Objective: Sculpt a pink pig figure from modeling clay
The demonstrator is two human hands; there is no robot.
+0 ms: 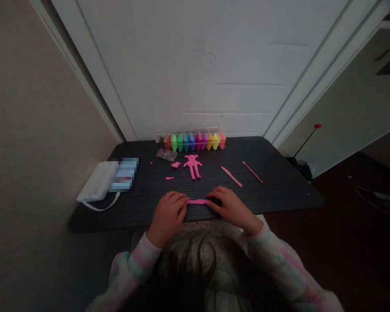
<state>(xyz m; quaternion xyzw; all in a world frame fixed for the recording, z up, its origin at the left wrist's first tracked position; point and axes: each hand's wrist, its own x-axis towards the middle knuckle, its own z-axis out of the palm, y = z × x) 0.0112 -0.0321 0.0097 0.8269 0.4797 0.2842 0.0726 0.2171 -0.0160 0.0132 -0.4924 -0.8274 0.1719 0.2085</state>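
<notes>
A thin pink strip of modelling clay (197, 202) lies along the near part of the dark table, stretched between my two hands. My left hand (171, 213) has its fingers closed on the strip's left end. At the other end, my right hand (229, 205) pinches the strip between thumb and fingers. Just beyond my hands lies a flat pink clay figure (192, 166) with round ears, arms and legs. Small pink clay pieces are left of it: a lump (176, 165) and a little sliver (169, 178).
A pink modelling knife (232, 177) and a thin pink stick tool (252, 171) lie to the right. Multicoloured clay packs (195, 142) line the table's back, beside a crumpled clear wrapper (166, 155). A white power bank (98, 181) with a cable and a blurred-out phone (124, 174) sit left.
</notes>
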